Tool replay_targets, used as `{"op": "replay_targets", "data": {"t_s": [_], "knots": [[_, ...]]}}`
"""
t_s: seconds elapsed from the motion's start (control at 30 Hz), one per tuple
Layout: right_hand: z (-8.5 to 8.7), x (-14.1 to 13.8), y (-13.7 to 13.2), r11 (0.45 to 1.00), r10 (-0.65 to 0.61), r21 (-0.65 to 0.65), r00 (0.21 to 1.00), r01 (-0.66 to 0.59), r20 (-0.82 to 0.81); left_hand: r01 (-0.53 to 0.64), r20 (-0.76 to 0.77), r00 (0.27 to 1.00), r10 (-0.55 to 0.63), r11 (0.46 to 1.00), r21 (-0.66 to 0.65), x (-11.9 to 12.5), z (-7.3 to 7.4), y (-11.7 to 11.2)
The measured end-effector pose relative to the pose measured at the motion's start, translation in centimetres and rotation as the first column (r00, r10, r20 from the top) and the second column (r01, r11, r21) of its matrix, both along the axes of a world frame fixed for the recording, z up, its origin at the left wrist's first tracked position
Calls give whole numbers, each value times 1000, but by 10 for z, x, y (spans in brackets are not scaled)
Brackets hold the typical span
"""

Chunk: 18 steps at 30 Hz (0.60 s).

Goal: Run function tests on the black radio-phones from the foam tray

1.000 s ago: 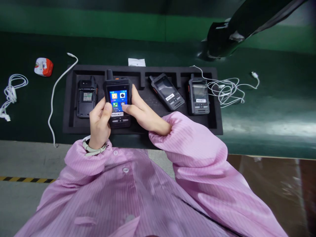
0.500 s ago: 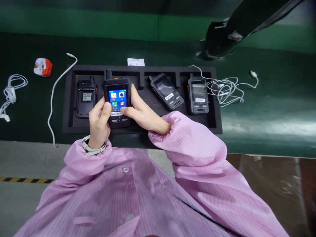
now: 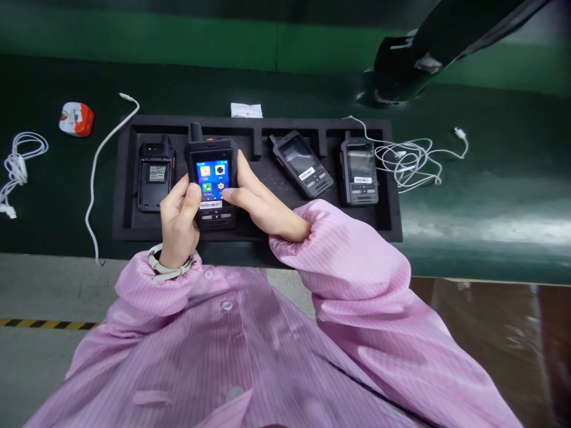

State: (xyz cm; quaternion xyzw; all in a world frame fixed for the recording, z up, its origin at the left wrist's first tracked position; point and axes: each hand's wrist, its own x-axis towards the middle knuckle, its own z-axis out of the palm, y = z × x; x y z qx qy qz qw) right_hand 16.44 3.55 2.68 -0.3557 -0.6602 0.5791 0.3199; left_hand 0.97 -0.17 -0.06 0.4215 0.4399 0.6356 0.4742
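Observation:
Held upright above a black foam tray (image 3: 256, 236) is a black handheld radio (image 3: 213, 178) with a stubby antenna and a lit blue screen of app icons. My left hand (image 3: 179, 217) grips its left side, thumb on the front edge. Along the right side lies my right hand (image 3: 263, 205), its fingers behind the radio and its thumb at the lower right of the screen. In the tray, a radio with its back open (image 3: 156, 178) lies at the left. A tilted radio (image 3: 302, 165) and a straight radio (image 3: 359, 172) lie to the right, screens dark.
A coiled white cable (image 3: 408, 157) overlaps the tray's right edge; another white cable (image 3: 94, 172) and a bundled cable (image 3: 16, 169) lie left. A red-and-white container (image 3: 77, 119) and white packet (image 3: 246, 110) sit behind. A dark post (image 3: 397, 68) stands at back right.
My right thumb has shifted slightly right, away from the settings icon toward the screen's edge. The radio stays in my hands in nearly the same place.

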Motion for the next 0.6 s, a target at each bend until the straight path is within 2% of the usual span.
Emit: {"op": "replay_targets", "data": {"t_s": [0.13, 0.4, 0.6], "knots": [[2, 0, 0, 999, -27, -43, 1000, 27, 2, -7, -32, 999, 7, 1000, -8, 0, -1, -1], [-3, -6, -2, 983, -173, 71, 984, 170, 37, 26, -159, 987, -21, 999, 28, -1, -3, -2], [-2, -3, 0, 989, -138, 47, 990, 137, 6, 43, -55, 998, -41, 998, 37, 1, 1, -2]]}}
